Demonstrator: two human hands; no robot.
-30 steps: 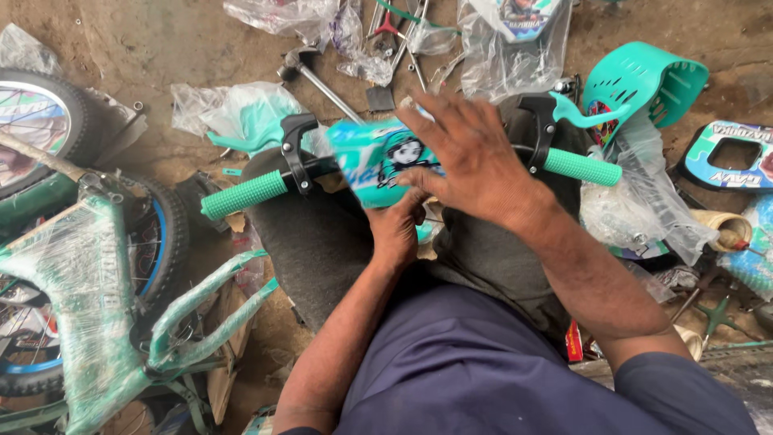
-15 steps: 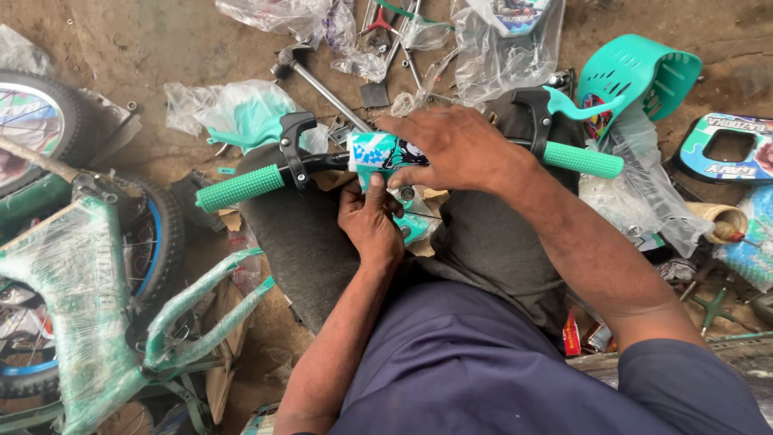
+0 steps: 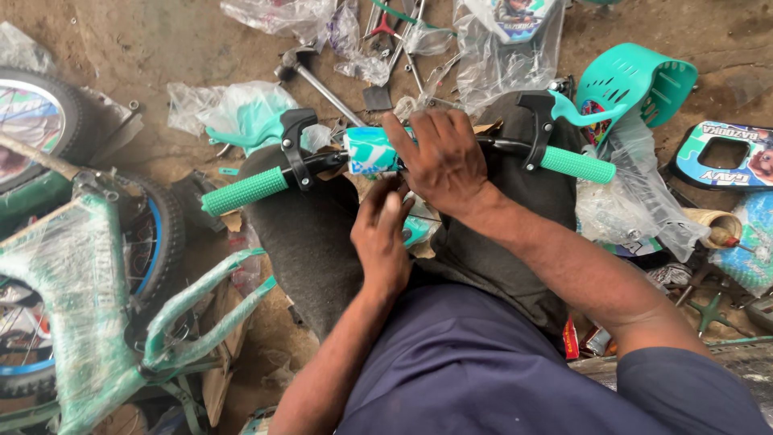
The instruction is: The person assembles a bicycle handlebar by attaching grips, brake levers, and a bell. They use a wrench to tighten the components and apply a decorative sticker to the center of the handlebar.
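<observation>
Nearest, the left hand (image 3: 380,242) reaches up under the handlebar (image 3: 451,153), fingers loosely curled, touching the bar's underside; whether it grips anything I cannot tell. Just beyond, the right hand (image 3: 439,157) closes over the bar's middle beside the printed pad (image 3: 372,151), which looks already wrapped on. Both green grips (image 3: 241,192) and black brake levers (image 3: 296,145) are fitted; the bar lies across the lap, unmounted. Farther right sits a green basket (image 3: 632,84).

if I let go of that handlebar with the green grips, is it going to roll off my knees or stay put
The handlebar looks like rigid metal tube, so probably stiff. It rests across the knees with only the right hand gripping its padded middle, so released it might tip or slide. The brake levers sticking out would likely stop a full roll.
</observation>
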